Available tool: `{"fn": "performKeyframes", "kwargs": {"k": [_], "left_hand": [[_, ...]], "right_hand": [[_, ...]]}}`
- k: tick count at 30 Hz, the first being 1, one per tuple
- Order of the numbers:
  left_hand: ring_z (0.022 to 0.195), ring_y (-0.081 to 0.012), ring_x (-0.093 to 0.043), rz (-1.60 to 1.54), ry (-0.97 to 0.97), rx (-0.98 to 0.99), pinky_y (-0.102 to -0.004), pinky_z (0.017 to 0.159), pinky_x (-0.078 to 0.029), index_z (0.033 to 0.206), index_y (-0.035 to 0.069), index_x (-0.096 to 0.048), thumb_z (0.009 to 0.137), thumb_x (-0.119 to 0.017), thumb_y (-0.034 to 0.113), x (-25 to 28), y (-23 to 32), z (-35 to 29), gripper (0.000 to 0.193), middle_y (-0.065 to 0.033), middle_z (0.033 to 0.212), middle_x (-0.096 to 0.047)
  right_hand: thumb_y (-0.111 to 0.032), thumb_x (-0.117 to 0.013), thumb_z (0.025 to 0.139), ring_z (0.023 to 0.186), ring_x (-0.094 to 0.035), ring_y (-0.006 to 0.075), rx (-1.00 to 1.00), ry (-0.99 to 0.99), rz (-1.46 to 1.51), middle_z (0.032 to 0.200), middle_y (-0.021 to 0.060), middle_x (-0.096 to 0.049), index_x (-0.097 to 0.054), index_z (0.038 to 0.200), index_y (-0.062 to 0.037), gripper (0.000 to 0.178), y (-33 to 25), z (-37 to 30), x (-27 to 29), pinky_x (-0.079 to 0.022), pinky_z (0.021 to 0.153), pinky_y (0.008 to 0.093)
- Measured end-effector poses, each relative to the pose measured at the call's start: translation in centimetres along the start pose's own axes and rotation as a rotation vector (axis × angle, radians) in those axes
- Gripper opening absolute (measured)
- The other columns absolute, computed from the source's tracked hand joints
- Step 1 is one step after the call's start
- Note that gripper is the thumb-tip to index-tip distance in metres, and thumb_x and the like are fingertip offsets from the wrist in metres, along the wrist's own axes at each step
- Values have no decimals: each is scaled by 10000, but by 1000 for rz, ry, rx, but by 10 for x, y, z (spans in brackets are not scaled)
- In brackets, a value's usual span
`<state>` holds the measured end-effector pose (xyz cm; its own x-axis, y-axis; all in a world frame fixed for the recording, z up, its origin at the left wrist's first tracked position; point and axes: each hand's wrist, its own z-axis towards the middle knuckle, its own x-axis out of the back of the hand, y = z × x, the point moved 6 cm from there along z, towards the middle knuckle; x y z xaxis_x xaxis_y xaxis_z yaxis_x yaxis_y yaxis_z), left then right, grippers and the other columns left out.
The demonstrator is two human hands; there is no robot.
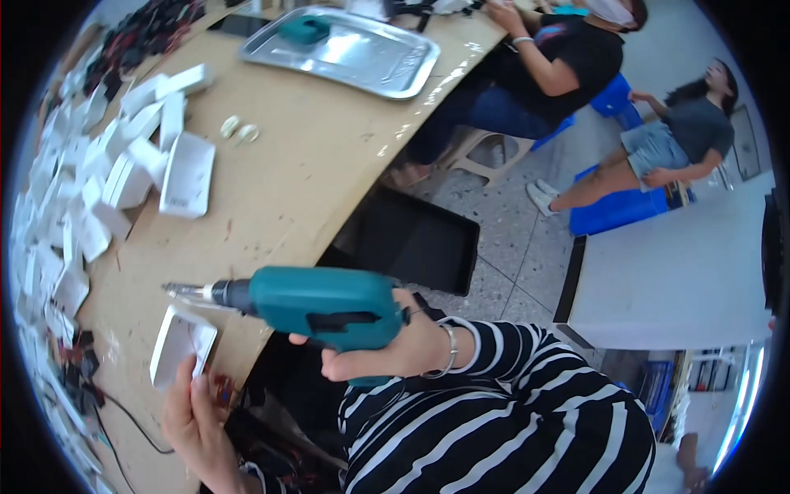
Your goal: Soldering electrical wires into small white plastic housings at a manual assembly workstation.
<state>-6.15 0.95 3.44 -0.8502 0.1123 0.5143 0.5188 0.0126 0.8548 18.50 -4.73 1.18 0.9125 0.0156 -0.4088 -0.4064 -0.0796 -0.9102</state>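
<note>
1. The right hand [403, 346] wraps its grip around the handle of a teal plastic electric screwdriver [317, 303] with a metal bit pointing left
2. The left hand [193, 416] holds a small white open plastic casing [181, 344] just below the screwdriver's bit, its grip closed on the casing's lower edge
3. The casing rests at the near edge of the tan wooden bench [288, 165]
4. Beyond the screwdriver, a heap of white plastic casings [123, 165] lies on the bench
5. Farther beyond the screwdriver sits a shiny metal tray [362, 58], with another person's arm [535, 58] beside it
</note>
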Motion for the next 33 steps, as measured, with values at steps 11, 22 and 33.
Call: {"fn": "performKeyframes", "kwargs": {"k": [11, 22, 33], "left_hand": [[861, -190, -659, -512, -37, -15, -260, 767, -523, 1163, -72, -583, 812, -605, -119, -14, -6, -1, 355, -135, 963, -650], [774, -177, -668, -631, 185, -115, -271, 693, -552, 1087, -70, -593, 833, -648, -69, -12, -10, -8, 260, -125, 890, -665], [561, -183, -549, 270, 565, -584, -273, 517, -450, 936, 6, -646, 764, -687, -64, -13, 22, -2, 190, -100, 736, -596]], "right_hand": [[-84, -685, 843, 839, -650, 193, 30, -28, -91, 1202, 226, -568, -371, 1350, 45, 611, -6, -3, 11, -557, 734, 301], [-197, -732, 824, 787, -669, 222, 84, -18, -75, 1166, 280, -559, -320, 1375, 40, 728, -1, -1, 5, -578, 659, 297], [-119, -733, 810, 805, -659, 184, 92, -15, -11, 1156, 233, -592, -405, 1344, 15, 641, -4, 0, 4, -575, 715, 296]]}}
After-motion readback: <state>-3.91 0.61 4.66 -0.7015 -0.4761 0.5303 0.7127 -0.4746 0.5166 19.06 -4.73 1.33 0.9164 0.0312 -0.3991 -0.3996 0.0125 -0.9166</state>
